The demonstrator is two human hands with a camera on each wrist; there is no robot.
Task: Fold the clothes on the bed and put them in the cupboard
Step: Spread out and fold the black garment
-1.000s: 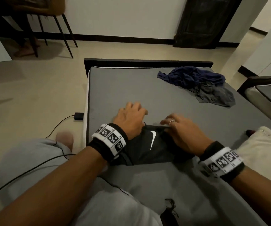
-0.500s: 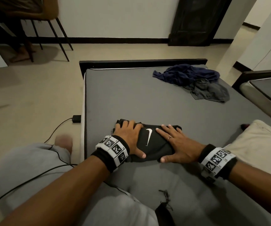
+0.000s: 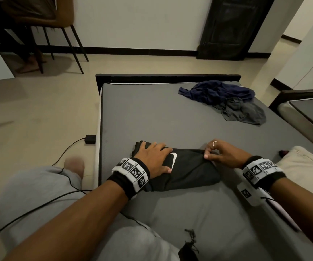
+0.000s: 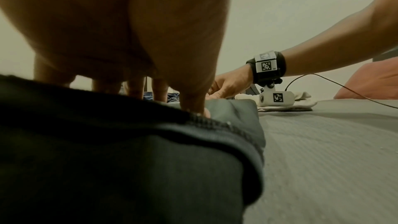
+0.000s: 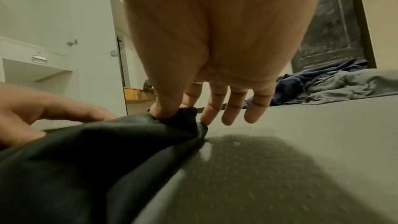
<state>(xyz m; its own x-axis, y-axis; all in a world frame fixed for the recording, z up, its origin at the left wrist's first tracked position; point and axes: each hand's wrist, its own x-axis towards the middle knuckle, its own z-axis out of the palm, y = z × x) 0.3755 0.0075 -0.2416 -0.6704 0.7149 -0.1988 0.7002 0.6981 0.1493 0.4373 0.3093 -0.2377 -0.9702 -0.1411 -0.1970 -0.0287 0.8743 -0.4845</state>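
Wrist view: right hand pinches shorts.

Left hand perhaps covers the logo partly.

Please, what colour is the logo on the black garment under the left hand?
White, on the black garment; the head view shows the logo best.

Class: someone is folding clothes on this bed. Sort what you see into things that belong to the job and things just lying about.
Job: black garment, pressed by left hand, corner pinched by right hand; navy garment; grey garment; bed.

Lying about: chair; charger; cream cloth.
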